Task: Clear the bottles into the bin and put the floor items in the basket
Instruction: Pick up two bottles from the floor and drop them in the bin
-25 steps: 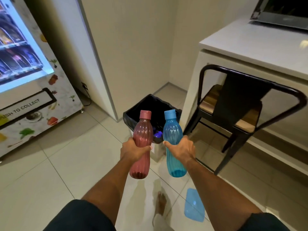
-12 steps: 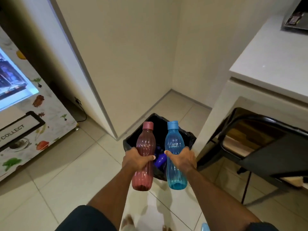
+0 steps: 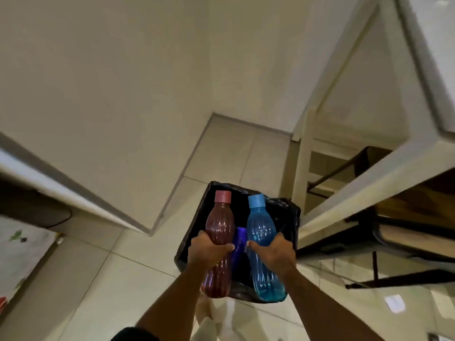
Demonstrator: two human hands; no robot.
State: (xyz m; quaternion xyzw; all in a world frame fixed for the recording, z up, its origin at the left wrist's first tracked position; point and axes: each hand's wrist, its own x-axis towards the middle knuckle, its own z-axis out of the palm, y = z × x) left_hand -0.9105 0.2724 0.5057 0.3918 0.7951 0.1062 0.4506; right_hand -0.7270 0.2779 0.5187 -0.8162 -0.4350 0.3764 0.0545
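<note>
The left hand is clamping a red bottle, the right hand a blue bottle, both hanging over the black-lined bin. A purple bottle is lying inside, between them. Best lowering both before letting go, steering clear of the table at three o'clock.

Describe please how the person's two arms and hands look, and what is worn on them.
Both forearms are bare, with no watch, bracelet or glove in view. The left hand and the right hand show no rings that I can see, though the picture is a little blurred. At the bottom edge a dark sleeve covers the left upper arm; the right sleeve is out of view.
</note>
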